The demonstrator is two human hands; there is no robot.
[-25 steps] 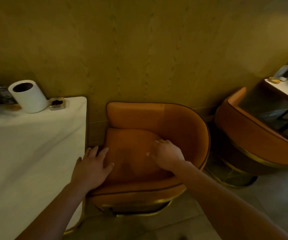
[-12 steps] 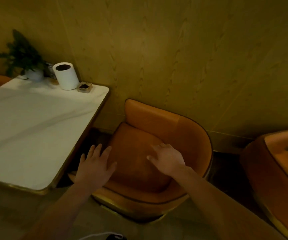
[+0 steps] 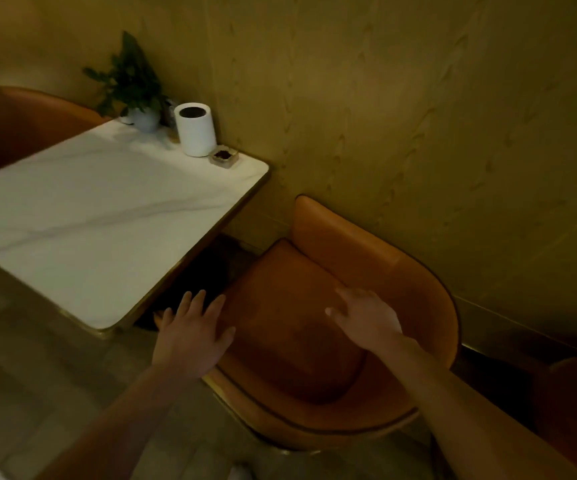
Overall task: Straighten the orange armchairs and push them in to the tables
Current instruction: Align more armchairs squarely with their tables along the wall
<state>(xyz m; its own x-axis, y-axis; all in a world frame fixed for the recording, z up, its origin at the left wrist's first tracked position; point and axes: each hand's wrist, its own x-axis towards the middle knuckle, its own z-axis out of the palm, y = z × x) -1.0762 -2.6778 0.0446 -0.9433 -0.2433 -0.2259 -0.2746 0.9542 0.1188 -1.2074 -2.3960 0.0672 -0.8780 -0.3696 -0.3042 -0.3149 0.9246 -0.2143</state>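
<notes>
The orange armchair (image 3: 332, 327) is sitting against the wood-panelled wall (image 3: 418, 116), just beside the corner of the white marble table (image 3: 82, 216) but not tucked under it. The left hand (image 3: 190, 337) is lying flat with fingers spread on the seat's front left edge — the right hand (image 3: 366, 318) is hovering open over the seat cushion, gripping nothing. On the table's far end, a potted plant (image 3: 131, 84), a white cylindrical container (image 3: 195, 129) and a small dish (image 3: 224, 155) are standing.

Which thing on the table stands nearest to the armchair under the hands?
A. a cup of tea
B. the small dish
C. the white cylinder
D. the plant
B: the small dish sits at the table corner closest to the armchair, with the white cylinder and plant farther back.
</notes>
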